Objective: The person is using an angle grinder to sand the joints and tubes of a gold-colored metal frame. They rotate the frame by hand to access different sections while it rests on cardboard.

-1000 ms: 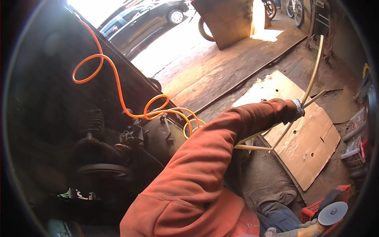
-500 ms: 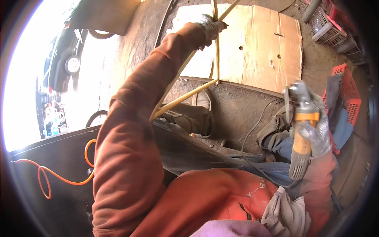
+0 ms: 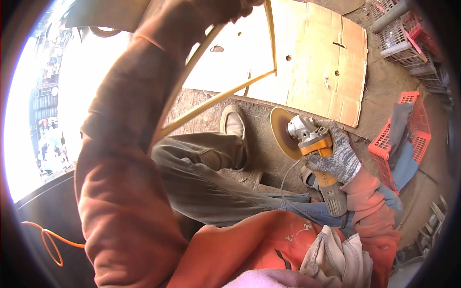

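At the upper edge my left hand (image 3: 233, 10), partly cut off and in shadow, is closed on a yellow frame of thin bars (image 3: 218, 102). The frame hangs tilted over a flattened cardboard sheet (image 3: 312, 62), one corner pointing toward the right. My right hand (image 3: 338, 156), in a grey knitted glove, is wrapped around a yellow and grey angle grinder (image 3: 318, 144). Its large round disc (image 3: 283, 133) faces left, apart from the frame. Whether the disc spins I cannot tell. A cable runs from the grinder down by my legs.
Right of me a red plastic basket (image 3: 422, 129) holds dark and blue cloth (image 3: 406, 163). More crates (image 3: 408, 45) stand at the far right. My shoe (image 3: 234, 126) rests beside the cardboard. An orange hose (image 3: 60, 238) curls over a dark panel at lower left.
My right hand has brought the grinder left and turned it so its disc shows broadside. The left hand has moved up and left, and the frame has shifted with it.
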